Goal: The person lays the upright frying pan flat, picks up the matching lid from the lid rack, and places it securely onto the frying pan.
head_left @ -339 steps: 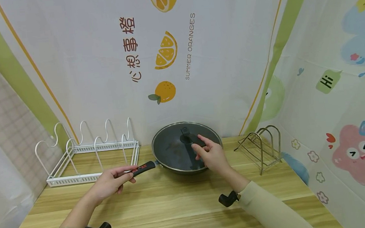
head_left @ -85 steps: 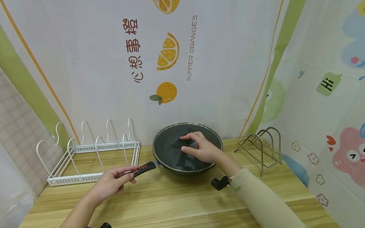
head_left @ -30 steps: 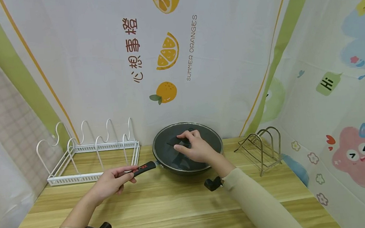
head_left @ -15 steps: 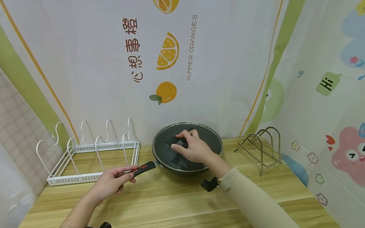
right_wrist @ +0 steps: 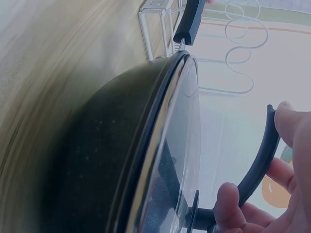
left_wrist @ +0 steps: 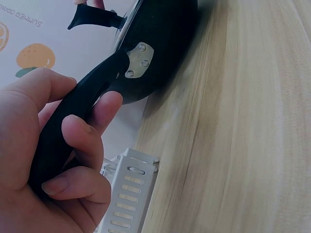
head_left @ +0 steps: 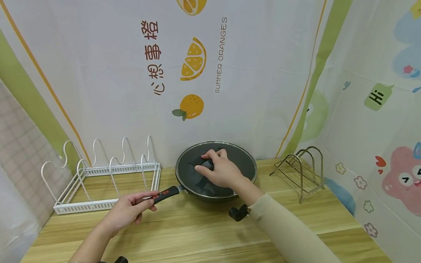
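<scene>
A dark wok [left_wrist: 170, 43] stands on the table against the back cloth, covered by a glass lid [head_left: 237, 156] with a metal rim. My left hand [head_left: 128, 211] grips the wok's black handle [left_wrist: 80, 97], fingers curled round it. Over the lid, my right hand [head_left: 222, 170] holds the curved black lid handle [right_wrist: 260, 165] between thumb and fingers. In the right wrist view the lid sits on the wok's rim. Part of the lid handle is hidden under the right hand in the head view.
A white rack [head_left: 82, 207] with tall wire loops is left of the wok. To the right stands a small metal wire rack [head_left: 300, 173]. The wooden table [head_left: 183, 248] reaches back to a printed cloth [head_left: 115, 94].
Over the earlier frames my right hand has shifted left across the lid, and the lid handle has turned with it. The left hand and the wok stay in place.
</scene>
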A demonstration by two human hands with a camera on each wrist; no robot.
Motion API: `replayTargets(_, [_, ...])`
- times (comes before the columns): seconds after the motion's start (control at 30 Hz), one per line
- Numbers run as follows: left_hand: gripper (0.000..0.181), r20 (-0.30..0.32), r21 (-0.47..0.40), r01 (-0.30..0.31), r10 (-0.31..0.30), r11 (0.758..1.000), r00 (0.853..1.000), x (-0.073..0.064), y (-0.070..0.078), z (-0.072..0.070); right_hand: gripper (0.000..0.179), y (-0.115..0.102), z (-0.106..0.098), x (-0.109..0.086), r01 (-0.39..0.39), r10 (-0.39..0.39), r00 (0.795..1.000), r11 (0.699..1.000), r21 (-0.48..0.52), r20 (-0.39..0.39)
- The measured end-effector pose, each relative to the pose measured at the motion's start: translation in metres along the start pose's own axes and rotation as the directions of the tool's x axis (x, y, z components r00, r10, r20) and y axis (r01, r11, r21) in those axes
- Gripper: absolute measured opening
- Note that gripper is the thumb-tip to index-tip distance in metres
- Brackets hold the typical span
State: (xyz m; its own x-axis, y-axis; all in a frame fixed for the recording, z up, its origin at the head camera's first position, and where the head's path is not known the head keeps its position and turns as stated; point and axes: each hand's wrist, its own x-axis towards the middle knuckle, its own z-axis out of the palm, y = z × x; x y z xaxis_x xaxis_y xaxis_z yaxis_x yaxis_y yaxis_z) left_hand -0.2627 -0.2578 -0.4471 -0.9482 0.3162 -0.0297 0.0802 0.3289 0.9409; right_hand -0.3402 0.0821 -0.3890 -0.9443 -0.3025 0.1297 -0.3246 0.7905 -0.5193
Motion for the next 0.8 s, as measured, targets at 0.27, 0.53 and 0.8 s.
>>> replayTargets(0.27, [0.050,0.002,-0.009,0.000,0.000,1.000,1.000,0.0006,-0.0010,-0.0002,0.059,-0.0038,0.0040,0.0022,0.001,-0.001,1.000,1.000,-0.024,-0.015])
replayTargets(0.53, [0.050,-0.004,0.004,0.002,-0.002,1.000,1.000,0.0003,-0.0017,-0.0001,0.059,-0.0071,0.0053,0.0030,-0.004,0.004,1.000,1.000,-0.029,-0.025])
replayTargets(0.8, [0.049,-0.008,0.009,0.007,-0.007,1.000,1.000,0.0007,-0.0027,0.0001,0.059,-0.0100,0.0062,0.0031,-0.018,0.017,0.999,0.999,-0.034,-0.030])
